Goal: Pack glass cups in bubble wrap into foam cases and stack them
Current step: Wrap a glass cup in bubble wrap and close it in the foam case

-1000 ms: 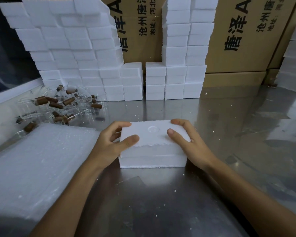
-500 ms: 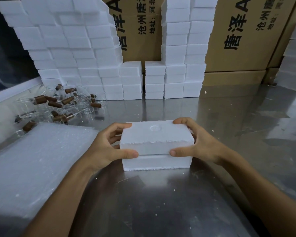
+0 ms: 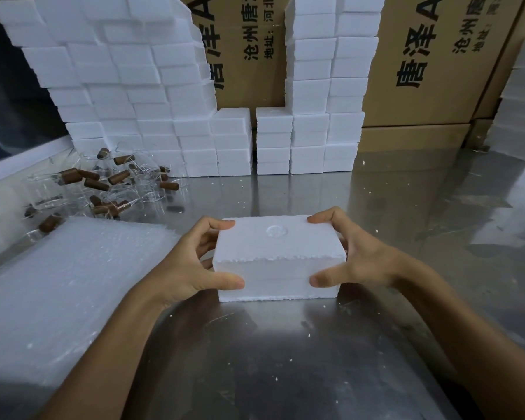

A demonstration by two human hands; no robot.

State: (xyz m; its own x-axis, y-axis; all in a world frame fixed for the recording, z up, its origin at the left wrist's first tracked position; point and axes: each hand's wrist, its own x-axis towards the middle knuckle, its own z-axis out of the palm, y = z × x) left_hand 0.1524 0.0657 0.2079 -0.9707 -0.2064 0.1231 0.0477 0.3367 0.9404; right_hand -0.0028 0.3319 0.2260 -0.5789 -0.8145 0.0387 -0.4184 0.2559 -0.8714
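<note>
Open steel table (image 3: 285,359) lies bare in front of the foam case (image 3: 278,259), and there's a broad free stretch to its right, running out to the small foam stack (image 3: 519,110) at the far right edge. On the left, the bubble wrap sheets (image 3: 67,283) fill the near side, with loose glass cups (image 3: 109,186) scattered just behind them. Straight ahead, a bare strip, then the wall of stacked foam cases (image 3: 152,116) and cardboard boxes (image 3: 422,71) closes off the back.
</note>
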